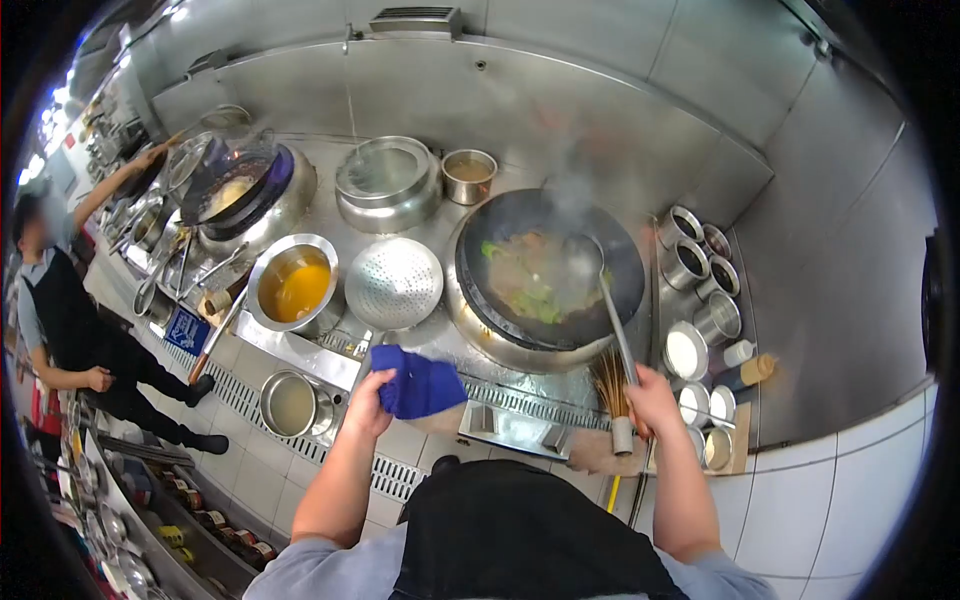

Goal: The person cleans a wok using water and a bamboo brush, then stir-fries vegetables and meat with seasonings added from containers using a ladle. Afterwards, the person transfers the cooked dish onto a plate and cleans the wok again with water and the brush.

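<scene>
My left hand (370, 404) is closed around a folded blue cloth (418, 384), held in front of the stove edge. My right hand (653, 402) grips the long handle of a ladle (617, 322). The ladle's bowl is down in the large black wok (625, 235), at the right side of the food. Green and brownish pieces of food (528, 285) lie in the wok, partly blurred by rising steam. Below the wok's right side, a bamboo wok brush (612, 395) stands close to my right hand; whether they touch I cannot tell.
A perforated strainer (394, 283) and a pot of orange liquid (295, 285) sit left of the wok. Seasoning containers (686, 350) line the right side. A co-worker (75, 300) stands far left, one arm reaching toward another wok (235, 190).
</scene>
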`<action>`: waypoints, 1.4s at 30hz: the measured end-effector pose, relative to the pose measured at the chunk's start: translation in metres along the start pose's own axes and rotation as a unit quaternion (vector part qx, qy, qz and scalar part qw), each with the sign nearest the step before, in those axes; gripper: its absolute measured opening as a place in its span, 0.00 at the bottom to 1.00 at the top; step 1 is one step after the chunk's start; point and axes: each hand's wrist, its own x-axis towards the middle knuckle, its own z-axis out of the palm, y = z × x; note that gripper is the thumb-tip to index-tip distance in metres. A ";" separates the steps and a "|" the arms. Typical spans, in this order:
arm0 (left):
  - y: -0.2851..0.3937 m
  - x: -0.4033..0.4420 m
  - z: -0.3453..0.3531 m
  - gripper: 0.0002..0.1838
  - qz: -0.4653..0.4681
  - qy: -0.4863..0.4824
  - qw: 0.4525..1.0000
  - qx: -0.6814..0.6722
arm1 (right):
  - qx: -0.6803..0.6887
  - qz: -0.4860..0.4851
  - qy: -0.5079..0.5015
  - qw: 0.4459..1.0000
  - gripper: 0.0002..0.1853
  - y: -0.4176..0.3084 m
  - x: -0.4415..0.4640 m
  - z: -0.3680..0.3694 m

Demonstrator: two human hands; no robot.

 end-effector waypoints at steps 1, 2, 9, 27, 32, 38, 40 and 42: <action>0.001 -0.002 0.006 0.21 -0.006 -0.025 0.998 -0.060 | -0.003 0.005 0.019 1.000 0.21 -0.009 0.009 0.009; 0.003 -0.005 0.013 0.23 -0.014 -0.050 0.992 -0.119 | -0.006 0.003 0.039 0.999 0.21 -0.021 0.020 0.021; -0.050 0.023 0.073 0.24 -0.115 -0.215 0.943 -0.225 | 0.160 0.004 -0.108 0.981 0.08 -0.021 0.017 0.045; -0.121 0.124 0.205 0.13 -0.260 -0.009 0.966 0.006 | -0.226 -0.108 0.026 0.968 0.27 -0.017 -0.069 0.014; -0.123 0.103 0.210 0.14 -0.212 0.023 0.975 -0.059 | -0.257 -0.099 0.019 0.961 0.29 -0.029 -0.110 -0.040; -0.061 -0.009 0.243 0.07 -0.203 0.041 0.976 -0.067 | -0.303 -0.081 -0.093 0.945 0.28 -0.051 -0.149 -0.091; -0.054 0.002 0.247 0.07 -0.212 0.051 0.975 -0.033 | -0.338 -0.116 -0.093 0.929 0.28 -0.042 -0.119 -0.089; -0.065 0.032 0.236 0.07 -0.196 0.031 0.979 -0.042 | -0.372 -0.196 -0.021 0.907 0.28 -0.031 -0.088 -0.067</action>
